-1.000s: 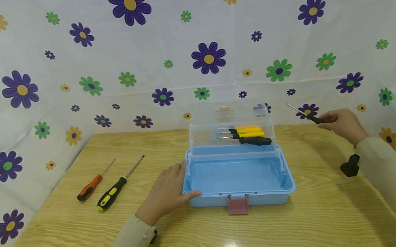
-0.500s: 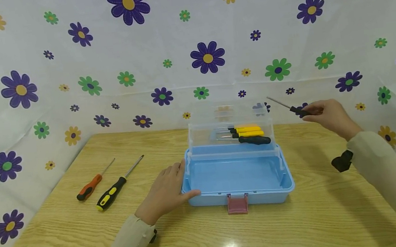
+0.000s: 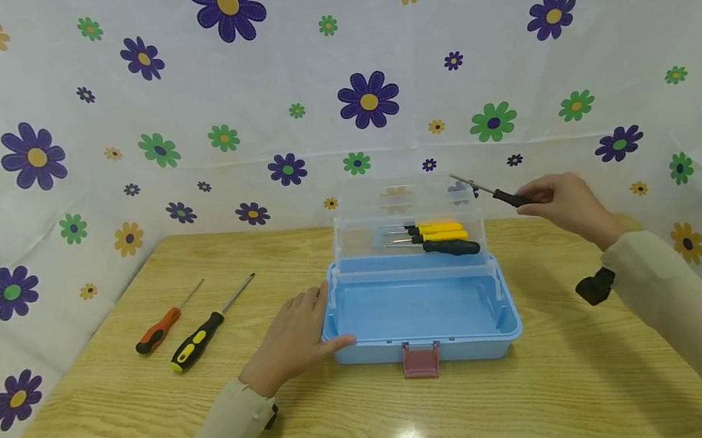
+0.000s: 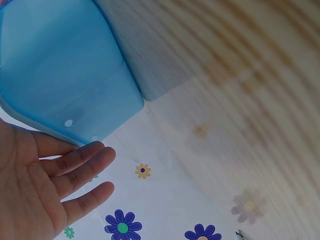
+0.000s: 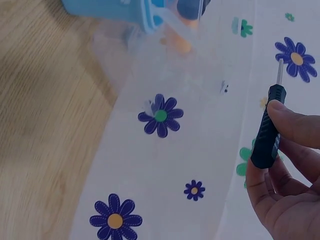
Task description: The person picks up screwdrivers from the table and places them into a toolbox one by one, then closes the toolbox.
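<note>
My right hand [image 3: 567,205] pinches a black-handled screwdriver [image 3: 510,197] between thumb and fingers, held in the air right of the box with its shaft pointing left. The right wrist view shows the thumb against the ridged dark handle [image 5: 267,130]. A light blue toolbox [image 3: 421,352] stands on the table, its clear lid [image 3: 353,240] raised at the back. Several screwdrivers with yellow or black handles [image 3: 452,247] lie in the clear tray part behind the blue base. My left hand [image 3: 294,345] rests at the box's left side, fingers extended along the wall, thumb over the front rim.
On the table at left lie an orange-and-black screwdriver [image 3: 159,333] and a larger black-and-yellow screwdriver [image 3: 199,341]. A pink latch [image 3: 421,361] hangs from the box's front. The flowered cloth [image 3: 281,61] rises behind the wooden table [image 3: 350,436].
My right hand has moved left and slightly up with the screwdriver, bringing its tip in front of the raised lid's right part in the head view. My left hand and the box have not moved.
</note>
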A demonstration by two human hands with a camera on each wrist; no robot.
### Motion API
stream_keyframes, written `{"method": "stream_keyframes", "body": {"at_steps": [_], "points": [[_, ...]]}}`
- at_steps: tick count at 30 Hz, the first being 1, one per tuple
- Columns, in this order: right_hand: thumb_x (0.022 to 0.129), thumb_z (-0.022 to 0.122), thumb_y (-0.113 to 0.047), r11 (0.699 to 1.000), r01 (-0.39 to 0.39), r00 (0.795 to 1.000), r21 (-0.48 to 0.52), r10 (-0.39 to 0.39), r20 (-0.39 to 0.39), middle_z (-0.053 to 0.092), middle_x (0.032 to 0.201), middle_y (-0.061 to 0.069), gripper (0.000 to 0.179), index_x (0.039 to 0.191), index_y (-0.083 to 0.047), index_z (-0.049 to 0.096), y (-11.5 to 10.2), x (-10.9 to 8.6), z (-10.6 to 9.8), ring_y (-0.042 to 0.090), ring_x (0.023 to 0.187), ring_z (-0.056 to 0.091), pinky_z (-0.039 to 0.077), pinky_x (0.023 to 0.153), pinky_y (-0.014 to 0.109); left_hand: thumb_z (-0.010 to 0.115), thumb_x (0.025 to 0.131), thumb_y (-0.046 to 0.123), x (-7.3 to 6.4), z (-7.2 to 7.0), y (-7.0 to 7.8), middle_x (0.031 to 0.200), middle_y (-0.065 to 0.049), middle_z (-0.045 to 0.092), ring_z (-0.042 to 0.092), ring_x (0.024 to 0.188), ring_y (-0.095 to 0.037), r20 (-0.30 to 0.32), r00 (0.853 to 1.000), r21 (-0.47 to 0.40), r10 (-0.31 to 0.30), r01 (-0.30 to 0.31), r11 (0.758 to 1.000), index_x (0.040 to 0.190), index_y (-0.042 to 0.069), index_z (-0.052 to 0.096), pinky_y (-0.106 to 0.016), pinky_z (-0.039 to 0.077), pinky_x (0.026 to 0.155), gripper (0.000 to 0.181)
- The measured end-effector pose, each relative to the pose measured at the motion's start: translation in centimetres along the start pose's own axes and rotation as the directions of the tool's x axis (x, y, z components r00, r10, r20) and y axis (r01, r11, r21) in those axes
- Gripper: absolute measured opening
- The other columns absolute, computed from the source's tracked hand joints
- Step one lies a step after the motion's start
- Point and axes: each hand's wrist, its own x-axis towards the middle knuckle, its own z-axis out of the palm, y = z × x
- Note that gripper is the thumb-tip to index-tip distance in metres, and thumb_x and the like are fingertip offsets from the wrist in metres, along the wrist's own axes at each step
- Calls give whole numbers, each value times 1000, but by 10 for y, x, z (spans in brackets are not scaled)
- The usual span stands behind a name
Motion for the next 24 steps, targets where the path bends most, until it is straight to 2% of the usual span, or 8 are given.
{"method": "stream_keyframes", "body": {"at_steps": [6, 13, 21, 24], "points": [[88, 65, -10, 1000, 26, 999, -8, -26, 31, 65, 104, 25, 30, 113, 6, 64, -17, 3, 8, 31, 89, 61, 52, 82, 43, 50, 83, 68, 0, -1, 0, 132, -24, 51, 55, 116, -34, 6, 1000, 0, -3, 3, 1000, 142, -9, 32, -47, 46, 98, 99], [86, 66, -7, 999, 41, 996, -11, -40, 85, 65, 104, 23, 27, 111, 5, 66, -38, 7, 22, 29, 86, 60, 54, 83, 43, 50, 83, 68, 0, -1, 0, 132, -24, 51, 55, 117, -35, 5, 1000, -5, -2, 2, 1000, 142, -9, 32, -47, 45, 98, 98], [84, 68, -4, 994, 108, 986, -30, -104, 128, 65, 97, 20, 25, 108, 4, 67, -57, 11, 43, 24, 80, 55, 52, 72, 29, 52, 83, 66, 0, -1, 0, 134, -24, 49, 53, 119, -35, 11, 1000, -14, -11, 12, 1000, 142, -9, 31, -47, 45, 99, 98], [84, 68, -4, 991, 125, 982, -42, -118, 145, 66, 97, 19, 25, 108, 4, 68, -62, 13, 51, 24, 80, 55, 51, 72, 29, 50, 83, 68, 0, 0, 0, 134, -24, 50, 54, 119, -35, 6, 1000, -11, -7, 7, 1000, 142, -9, 31, -47, 45, 99, 99]]}}
